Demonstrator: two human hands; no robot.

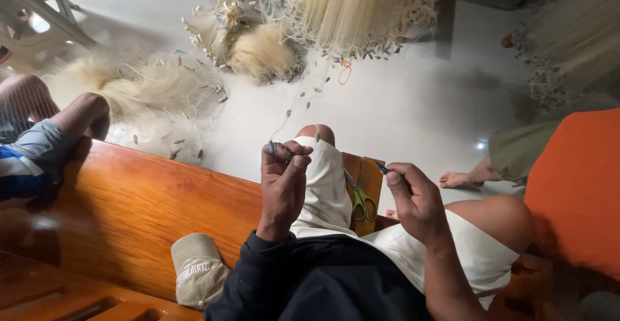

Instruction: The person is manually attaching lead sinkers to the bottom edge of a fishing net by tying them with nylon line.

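**Two hands working fishing net line, seated on wooden bench**

Head view: thin, pale, near-transparent net line [303,111] with small grey weights strung along it runs up from the left hand across the white floor [413,114] toward the heaped cream-coloured netting [258,50]. The line is hard to follow against the floor; the nearest weight [271,146] sits at the left fingertips.

Left hand [283,182]: raised over the left knee, fingers curled together, thumb and fingertips pinched shut on the line and weight. Dark sleeve at the wrist.

Right hand [416,198]: over the right thigh, fingers closed, thumb and forefinger clamped on a small blue netting needle [381,166] whose tip points up-left. Cannot tell if line connects needle to the left hand.

Green-handled scissors [361,201] lie on the bench [129,211] edge between the thighs, just beside the right hand, not touched. Beige cap [197,269] rests on the bench near the left elbow. Another person's knees [58,111] at left; a bare foot [458,179] at right, near an orange cushion [575,185].
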